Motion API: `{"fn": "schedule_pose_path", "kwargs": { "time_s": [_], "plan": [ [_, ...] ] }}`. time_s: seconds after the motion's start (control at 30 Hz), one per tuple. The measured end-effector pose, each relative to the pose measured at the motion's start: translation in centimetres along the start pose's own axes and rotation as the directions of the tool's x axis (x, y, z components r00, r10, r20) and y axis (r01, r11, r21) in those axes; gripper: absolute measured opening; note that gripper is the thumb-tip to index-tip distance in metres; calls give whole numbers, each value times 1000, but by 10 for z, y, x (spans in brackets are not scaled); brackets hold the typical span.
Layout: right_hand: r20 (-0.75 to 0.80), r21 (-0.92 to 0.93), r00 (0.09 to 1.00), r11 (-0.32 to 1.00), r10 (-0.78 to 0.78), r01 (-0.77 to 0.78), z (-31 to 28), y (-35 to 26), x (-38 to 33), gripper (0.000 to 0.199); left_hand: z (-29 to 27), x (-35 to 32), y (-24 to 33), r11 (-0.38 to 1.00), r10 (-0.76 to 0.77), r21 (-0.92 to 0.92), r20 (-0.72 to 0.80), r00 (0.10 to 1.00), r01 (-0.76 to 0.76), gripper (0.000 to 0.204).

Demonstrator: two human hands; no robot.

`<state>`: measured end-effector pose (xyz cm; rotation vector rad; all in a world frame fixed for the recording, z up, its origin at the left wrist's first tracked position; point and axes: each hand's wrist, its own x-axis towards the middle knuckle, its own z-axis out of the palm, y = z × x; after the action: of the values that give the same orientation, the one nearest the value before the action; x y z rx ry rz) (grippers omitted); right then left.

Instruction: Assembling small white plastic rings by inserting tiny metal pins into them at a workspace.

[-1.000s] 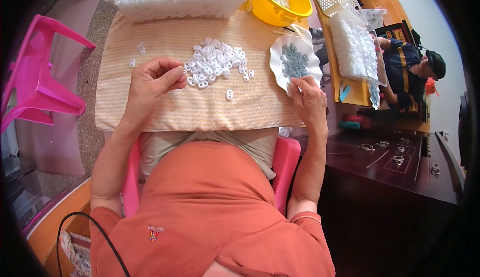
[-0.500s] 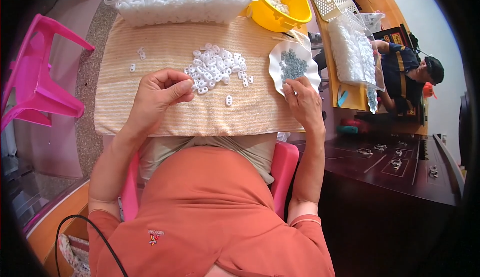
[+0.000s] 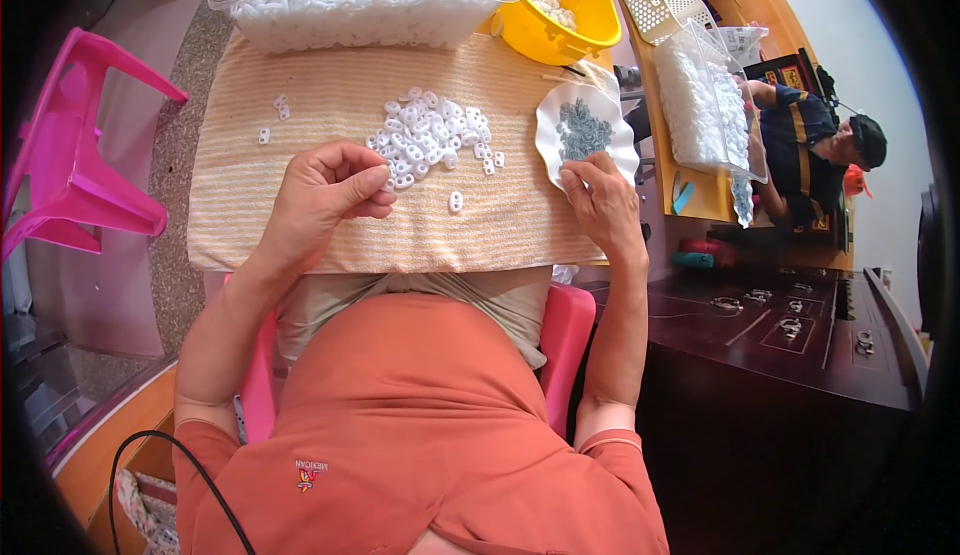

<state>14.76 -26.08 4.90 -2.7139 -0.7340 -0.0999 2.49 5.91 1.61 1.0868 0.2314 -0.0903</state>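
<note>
A: What do the small parts look like?
B: Little white plastic rings point(image 3: 425, 137), heaped on the striped cloth point(image 3: 330, 225) just ahead of the left hand point(image 3: 322, 195), whose fingers are curled shut, pinching one.
A: And the right hand point(image 3: 600, 200)?
B: Fingertips closed at the white plate point(image 3: 552, 120) of grey bits point(image 3: 582, 131); whether they grip one, I cannot tell

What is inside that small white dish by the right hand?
The white dish holds a heap of small grey metal pieces. The right hand reaches over its near rim with its fingertips, so whatever lies under them there is hidden.
</note>
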Motion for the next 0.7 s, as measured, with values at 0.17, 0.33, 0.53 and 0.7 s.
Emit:
{"fn": "schedule_pose_path", "kwargs": {
  "time_s": [0.17,0.33,0.53,0.7],
  "plan": [
    [-9,18,1000,1000,-18,18,0,-4,-5,20,1,0,-2,1000,-2,-8,7,1000,2,12],
    [-53,23,998,999,-31,33,8,-4,-10,18,2,0,-2,1000,-11,-4,10,1000,11,12],
    [-176,65,982,995,-61,73,21,-8,-14,11,1,0,-2,1000,-16,-22,8,1000,16,12],
    [-214,59,972,992,-99,114,24,-10,-14,7,1,0,-2,999,-22,-34,21,1000,22,12]
  ]
}}
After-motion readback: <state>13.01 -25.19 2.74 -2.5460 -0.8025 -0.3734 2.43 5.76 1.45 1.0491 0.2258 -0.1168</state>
